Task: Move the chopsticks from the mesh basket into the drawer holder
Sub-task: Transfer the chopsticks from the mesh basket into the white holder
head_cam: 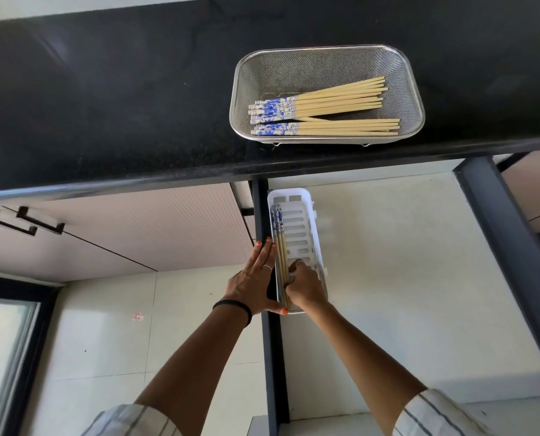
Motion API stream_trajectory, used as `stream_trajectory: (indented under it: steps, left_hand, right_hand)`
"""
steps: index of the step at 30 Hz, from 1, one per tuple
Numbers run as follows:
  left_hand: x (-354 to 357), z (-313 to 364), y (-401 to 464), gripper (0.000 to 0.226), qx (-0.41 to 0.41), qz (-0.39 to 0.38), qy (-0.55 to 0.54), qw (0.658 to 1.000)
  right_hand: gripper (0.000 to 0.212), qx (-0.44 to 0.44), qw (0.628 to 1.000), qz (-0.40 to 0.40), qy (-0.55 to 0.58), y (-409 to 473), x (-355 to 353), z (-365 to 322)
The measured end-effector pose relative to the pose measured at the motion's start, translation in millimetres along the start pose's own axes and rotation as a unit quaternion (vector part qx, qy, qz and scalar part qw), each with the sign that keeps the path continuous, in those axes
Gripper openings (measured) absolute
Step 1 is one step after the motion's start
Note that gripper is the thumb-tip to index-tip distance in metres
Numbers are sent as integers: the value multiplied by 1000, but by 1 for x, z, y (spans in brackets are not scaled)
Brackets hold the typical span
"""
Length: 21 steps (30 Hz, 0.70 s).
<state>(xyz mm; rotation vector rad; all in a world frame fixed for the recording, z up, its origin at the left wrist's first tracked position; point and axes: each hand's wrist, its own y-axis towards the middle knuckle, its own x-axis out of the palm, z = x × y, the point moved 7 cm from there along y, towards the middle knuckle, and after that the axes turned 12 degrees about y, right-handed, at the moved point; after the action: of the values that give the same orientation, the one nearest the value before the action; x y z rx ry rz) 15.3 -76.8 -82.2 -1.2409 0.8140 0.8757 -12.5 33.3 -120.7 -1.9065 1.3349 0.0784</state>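
1. The chopsticks [325, 110] are pale bamboo sticks with blue-and-white patterned handle ends. Most lie in two loose bundles inside the mesh basket [416, 99], a rectangular steel strainer with rounded corners and small wire feet.
2. A few more chopsticks of the same kind [280, 247] already lie in the white slotted holder [306, 221], pressed along its left wall.
3. My right hand [304, 286] is inside the holder's near end, fingers curled down against the plain ends of those sticks; I cannot tell whether it grips them or only pushes them. There is a ring on one finger.
4. My left hand [256, 275] lies flat and open, fingers straight, against the outside of the holder's left wall and the dark drawer edge, with its thumb hooked around the near corner. It wears a ring, orange nail polish and a black band at the wrist.
5. The basket stands on a black speckled stone counter [120, 99], near its front edge. Below it the drawer [404, 262] is pulled out, pale inside with a dark frame. To the left are ribbed cabinet fronts with black handles [26, 220], and a light tiled floor.
6. In the basket the sticks lie crosswise, patterned ends left, plain tips right, the upper bundle angled slightly up to the right.
7. In the holder the long axis runs away from me, patterned ends at the far end.
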Motion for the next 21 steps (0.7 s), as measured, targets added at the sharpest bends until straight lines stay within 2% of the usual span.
stream_trajectory:
  steps: [8, 10, 14, 18, 21]
  left_hand:
    - [-5, 2, -2, 136, 10, -13, -1, 1000]
    - [-6, 3, -2, 136, 14, -13, 0, 1000]
    - [-8, 4, -2, 137, 19, -15, -6, 1000]
    - [-8, 5, -1, 139, 24, -23, -14, 999]
    - [-7, 5, 1, 139, 20, -26, -23, 999]
  right_hand:
    - [34, -41, 998, -35, -12, -20, -23, -24]
    - [31, -86, 995, -46, -27, -29, -41, -45]
    - [22, -241, 968, -60, -25, -59, -93, -120]
    - [17, -382, 923, 18, 35, -76, -160, -197]
    - [18, -413, 904, 111, -7, -63, -203, -230]
